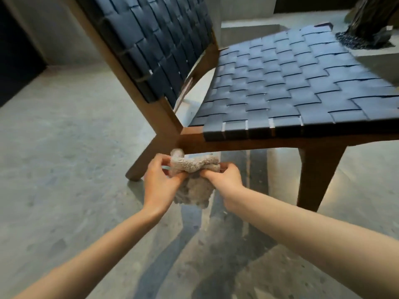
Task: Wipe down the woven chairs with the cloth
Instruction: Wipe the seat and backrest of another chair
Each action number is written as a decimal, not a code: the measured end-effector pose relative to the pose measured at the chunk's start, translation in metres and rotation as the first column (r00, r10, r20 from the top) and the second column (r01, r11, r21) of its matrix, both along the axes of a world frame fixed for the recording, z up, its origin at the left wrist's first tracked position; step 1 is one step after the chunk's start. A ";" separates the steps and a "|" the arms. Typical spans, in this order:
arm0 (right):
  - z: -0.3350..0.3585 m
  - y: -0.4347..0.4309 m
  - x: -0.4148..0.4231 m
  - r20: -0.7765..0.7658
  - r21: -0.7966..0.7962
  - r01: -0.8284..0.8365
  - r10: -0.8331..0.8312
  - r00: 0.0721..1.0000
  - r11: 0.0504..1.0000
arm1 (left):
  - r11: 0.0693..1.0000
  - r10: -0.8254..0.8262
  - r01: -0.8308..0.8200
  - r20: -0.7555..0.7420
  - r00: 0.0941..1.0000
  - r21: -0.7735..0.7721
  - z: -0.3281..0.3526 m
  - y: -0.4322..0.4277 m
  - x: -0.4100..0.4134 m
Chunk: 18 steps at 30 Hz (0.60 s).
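Grey floor (64,147), woven chair (269,89), cloth (194,167) near its wooden rail (237,143).

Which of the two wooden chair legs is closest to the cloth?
The slanted brown wooden leg just left of the fluffy beige cloth; the thicker leg stands farther right.

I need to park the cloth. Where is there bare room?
The woven seat is bare from backrest to far edge. The floor left of the rear leg is bare too. Crowded: under the side rail, where the left hand and right hand grip the cloth.
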State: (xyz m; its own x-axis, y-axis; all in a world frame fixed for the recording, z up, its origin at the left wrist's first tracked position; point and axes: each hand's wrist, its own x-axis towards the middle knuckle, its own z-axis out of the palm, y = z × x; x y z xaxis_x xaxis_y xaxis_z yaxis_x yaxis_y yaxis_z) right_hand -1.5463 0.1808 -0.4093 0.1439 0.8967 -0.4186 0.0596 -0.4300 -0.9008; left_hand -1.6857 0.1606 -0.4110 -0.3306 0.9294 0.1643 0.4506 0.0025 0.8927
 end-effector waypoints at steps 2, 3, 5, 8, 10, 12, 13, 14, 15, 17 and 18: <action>0.001 0.010 -0.042 -0.081 -0.105 0.080 -0.088 0.993 0.991 | 0.999 0.036 -0.035 -0.041 0.999 0.016 0.003 0.006 -0.029; 0.001 0.013 -0.060 -0.097 -0.150 0.116 -0.132 0.987 0.982 | 0.999 0.041 -0.039 -0.072 0.997 0.025 0.005 0.009 -0.040; 0.002 0.018 -0.090 -0.088 -0.208 0.164 -0.186 0.979 0.964 | 0.998 0.051 -0.047 -0.115 0.992 0.036 0.006 0.019 -0.059; -0.002 0.027 -0.114 -0.106 -0.225 0.203 -0.231 0.967 0.953 | 0.998 0.043 -0.037 -0.115 0.992 0.056 0.007 0.037 -0.075; -0.007 0.033 -0.120 -0.151 -0.220 0.226 -0.262 0.953 0.949 | 0.997 0.003 0.006 -0.117 0.993 0.076 0.006 0.051 -0.076; -0.011 0.039 -0.119 -0.253 -0.233 0.264 -0.321 0.913 0.936 | 0.993 0.006 0.011 -0.149 0.989 0.115 0.005 0.061 -0.073; -0.012 0.040 -0.116 -0.328 -0.217 0.292 -0.352 0.877 0.931 | 0.991 0.017 0.005 -0.165 0.986 0.135 0.004 0.065 -0.072; -0.012 0.042 -0.115 -0.385 -0.196 0.316 -0.369 0.846 0.928 | 0.988 0.030 -0.002 -0.176 0.984 0.157 0.002 0.068 -0.070; -0.012 0.043 -0.114 -0.426 -0.172 0.339 -0.380 0.821 0.925 | 0.984 0.044 -0.011 -0.184 0.982 0.178 0.000 0.070 -0.067; -0.016 0.048 -0.117 -0.489 -0.121 0.407 -0.411 0.770 0.906 | 0.977 0.039 0.001 -0.181 0.983 0.213 -0.005 0.071 -0.065; -0.020 0.051 -0.120 -0.507 -0.089 0.430 -0.413 0.757 0.898 | 0.970 0.008 0.036 -0.182 0.983 0.240 -0.008 0.072 -0.065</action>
